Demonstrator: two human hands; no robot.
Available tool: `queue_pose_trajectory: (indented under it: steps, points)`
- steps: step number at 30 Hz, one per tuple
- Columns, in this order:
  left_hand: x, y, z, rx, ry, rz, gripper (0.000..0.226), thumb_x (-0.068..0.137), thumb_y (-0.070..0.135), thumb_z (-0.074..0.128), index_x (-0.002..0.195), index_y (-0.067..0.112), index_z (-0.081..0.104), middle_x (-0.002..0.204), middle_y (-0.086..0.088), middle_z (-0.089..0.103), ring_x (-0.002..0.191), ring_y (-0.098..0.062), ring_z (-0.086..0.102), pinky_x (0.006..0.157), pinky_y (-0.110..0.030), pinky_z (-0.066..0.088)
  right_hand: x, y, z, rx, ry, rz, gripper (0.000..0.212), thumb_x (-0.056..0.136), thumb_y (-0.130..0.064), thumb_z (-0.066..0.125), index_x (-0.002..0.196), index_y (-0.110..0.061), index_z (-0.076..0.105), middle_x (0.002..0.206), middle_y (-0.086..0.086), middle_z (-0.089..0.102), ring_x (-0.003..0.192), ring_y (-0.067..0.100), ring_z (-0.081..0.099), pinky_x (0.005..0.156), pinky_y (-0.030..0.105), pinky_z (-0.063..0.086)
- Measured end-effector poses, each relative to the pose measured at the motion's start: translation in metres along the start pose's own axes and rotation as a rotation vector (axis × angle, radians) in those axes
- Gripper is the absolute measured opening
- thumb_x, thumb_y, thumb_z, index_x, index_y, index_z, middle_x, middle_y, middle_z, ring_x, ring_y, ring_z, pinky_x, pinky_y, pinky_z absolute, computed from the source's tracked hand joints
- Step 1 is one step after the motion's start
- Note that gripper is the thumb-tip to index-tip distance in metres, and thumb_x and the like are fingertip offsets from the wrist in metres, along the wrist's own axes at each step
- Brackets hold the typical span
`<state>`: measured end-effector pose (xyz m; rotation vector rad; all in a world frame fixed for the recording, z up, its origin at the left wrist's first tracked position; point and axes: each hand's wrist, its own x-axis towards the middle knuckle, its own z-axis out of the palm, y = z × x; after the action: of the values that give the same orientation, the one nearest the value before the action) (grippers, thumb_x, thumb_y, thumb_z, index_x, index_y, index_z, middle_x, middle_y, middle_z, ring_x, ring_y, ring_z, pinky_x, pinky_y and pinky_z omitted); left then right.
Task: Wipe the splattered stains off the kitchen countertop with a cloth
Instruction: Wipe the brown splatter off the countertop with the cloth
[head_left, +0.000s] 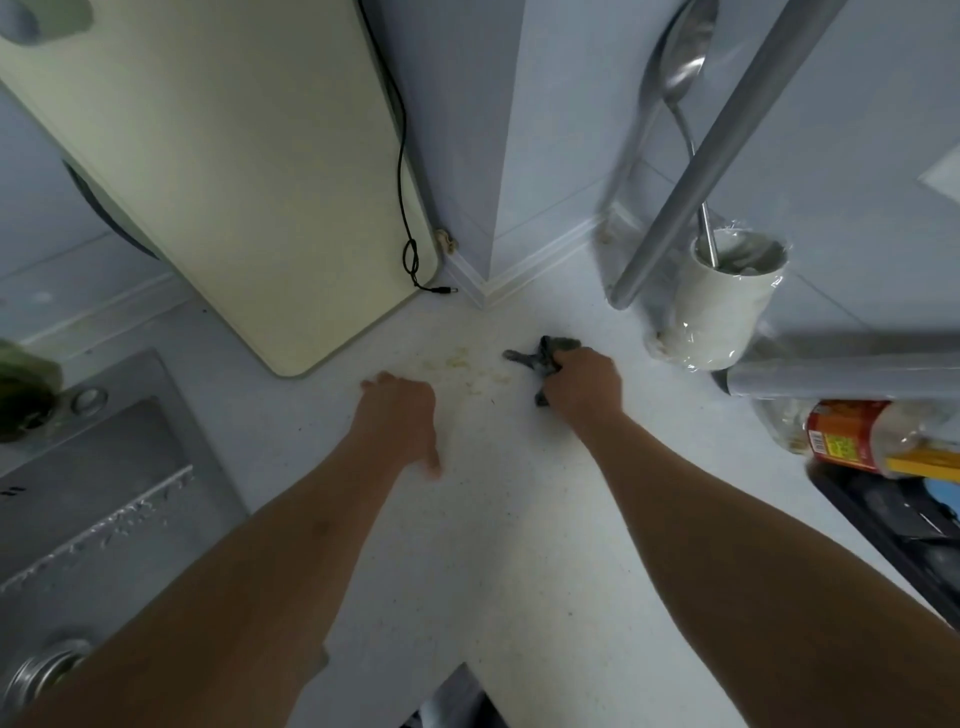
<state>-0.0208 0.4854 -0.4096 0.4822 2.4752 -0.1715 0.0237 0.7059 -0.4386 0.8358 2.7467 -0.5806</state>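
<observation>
Pushing the bunched cloth (545, 358) left over the stains (467, 369), the right hand (584, 384) squeezes it tight while the left hand (400, 415) rests flat, fingers loose

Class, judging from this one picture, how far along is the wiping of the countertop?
Done: the right hand grips the dark cloth, set on the countertop. In hand: cloth sits just right of the stains. Left: yellowish stains show unwiped; left hand rests beside them.

bottle (852, 436) label blurred, no readable text
</observation>
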Motion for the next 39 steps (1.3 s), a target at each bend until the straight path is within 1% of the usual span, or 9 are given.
queue_pose_trajectory:
  steps: [7,12,19,24,27,29,31,36,39]
  points:
    - [0.004,-0.002,0.005,-0.051,0.031,0.030,0.072,0.055,0.052,0.095,0.106,0.014,0.061,0.121,-0.014,0.064,0.130,-0.037,0.047,0.114,-0.052,0.036,-0.012,-0.079,0.036,-0.058,-0.057,-0.195,0.029,0.089,-0.015,0.065,0.117,-0.011,0.066,0.107,0.008,0.065,0.097,0.024,0.064,0.069,0.027,0.043]
    - [0.001,-0.005,0.008,-0.088,0.069,0.041,0.087,0.050,0.055,0.096,0.119,0.013,0.064,0.118,-0.015,0.065,0.128,-0.038,0.049,0.112,-0.051,0.039,-0.032,-0.058,0.041,-0.164,-0.103,-0.376,0.038,0.094,-0.018,0.058,0.132,-0.021,0.061,0.110,0.005,0.057,0.098,0.026,0.061,0.078,0.030,0.048]
    - [0.003,-0.009,0.009,-0.055,0.037,-0.007,0.081,0.048,0.058,0.097,0.106,0.013,0.063,0.135,-0.028,0.052,0.128,-0.048,0.049,0.100,-0.051,0.053,0.018,0.011,-0.007,-0.186,0.055,-0.066,0.038,0.089,-0.017,0.061,0.127,-0.018,0.063,0.109,0.006,0.060,0.091,0.025,0.060,0.073,0.032,0.048]
    - [0.006,-0.009,0.011,-0.034,0.065,0.022,0.074,0.047,0.058,0.096,0.090,0.017,0.052,0.124,-0.023,0.060,0.128,-0.042,0.049,0.108,-0.051,0.043,0.032,-0.043,0.014,-0.172,0.040,-0.171,0.038,0.090,-0.015,0.057,0.127,-0.013,0.062,0.113,0.010,0.060,0.100,0.028,0.061,0.074,0.030,0.044]
    - [0.008,-0.014,0.016,-0.062,0.102,0.032,0.089,0.048,0.061,0.094,0.112,0.011,0.058,0.132,-0.022,0.054,0.132,-0.042,0.045,0.107,-0.049,0.044,0.028,-0.083,0.030,-0.160,0.009,-0.242,0.035,0.092,-0.015,0.054,0.126,-0.012,0.062,0.116,0.010,0.060,0.104,0.028,0.060,0.073,0.029,0.040]
    - [0.004,-0.020,0.024,-0.101,0.104,0.022,0.131,0.050,0.065,0.092,0.149,0.001,0.034,0.154,-0.028,0.033,0.144,-0.044,0.033,0.108,-0.049,0.043,0.018,-0.104,0.040,-0.176,-0.017,-0.284,0.034,0.092,-0.016,0.053,0.125,-0.013,0.061,0.117,0.010,0.060,0.105,0.027,0.060,0.072,0.030,0.039]
    - [-0.002,-0.029,0.034,-0.184,0.144,0.011,0.152,0.055,0.067,0.089,0.158,-0.003,0.002,0.165,-0.029,0.006,0.152,-0.038,0.021,0.112,-0.046,0.041,0.006,-0.118,0.049,-0.196,-0.015,-0.324,0.032,0.093,-0.017,0.053,0.123,-0.014,0.062,0.115,0.009,0.060,0.102,0.027,0.062,0.070,0.030,0.040]
    - [-0.015,-0.041,0.050,-0.382,0.172,0.142,0.156,0.061,0.055,0.092,0.155,0.002,-0.022,0.166,-0.019,-0.020,0.155,-0.033,0.013,0.114,-0.039,0.037,-0.042,-0.143,0.070,-0.247,-0.060,-0.464,0.018,0.098,-0.023,0.051,0.100,-0.015,0.067,0.099,0.005,0.063,0.069,0.020,0.054,0.063,0.032,0.046]
    - [-0.027,-0.055,0.050,-0.441,0.157,0.175,0.163,0.051,0.063,0.093,0.158,0.016,-0.021,0.168,-0.012,-0.015,0.156,-0.030,0.008,0.119,-0.048,0.031,-0.055,-0.124,0.067,-0.257,-0.130,-0.512,0.017,0.093,-0.021,0.057,0.104,-0.014,0.068,0.097,0.002,0.061,0.074,0.021,0.058,0.066,0.034,0.052]
